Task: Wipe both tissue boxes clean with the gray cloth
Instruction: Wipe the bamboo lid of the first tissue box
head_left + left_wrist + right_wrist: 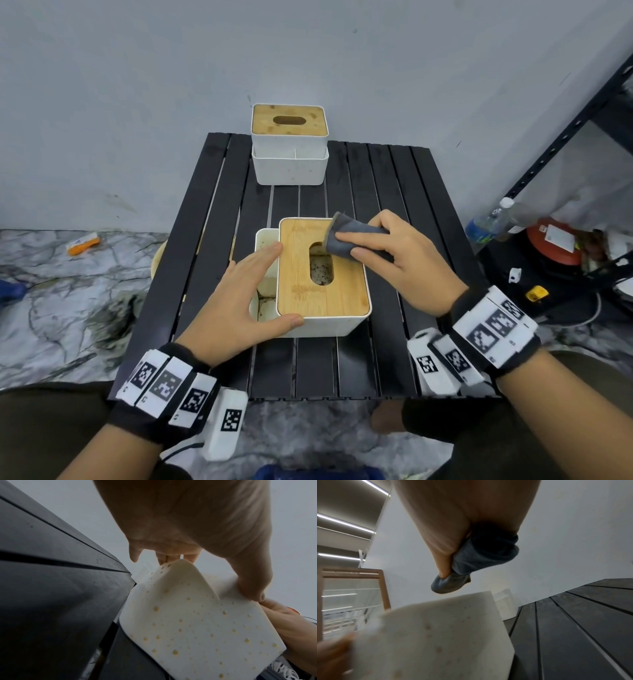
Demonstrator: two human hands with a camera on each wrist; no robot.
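The near tissue box (pixel 322 274), white with a wooden slotted lid, stands mid-table with an open side compartment on its left. My left hand (pixel 250 291) lies over that compartment with fingers straight and the thumb against the front corner; the left wrist view shows the thumb pressing the spotted white wall (pixel 188 622). My right hand (pixel 359 244) pinches the folded gray cloth (pixel 334 240) and presses it on the lid by the slot's far end. The cloth (pixel 481 555) is bunched in that hand above the box (pixel 445 635). A second, similar tissue box (pixel 289 144) stands at the table's far edge.
The black slatted table (pixel 394 205) stands against a grey wall. A black metal rack (pixel 565 137) stands to the right, with a water bottle (pixel 493 219) and a red container (pixel 555 240) on the floor by it. An orange packet (pixel 84 243) lies on the marble floor, left.
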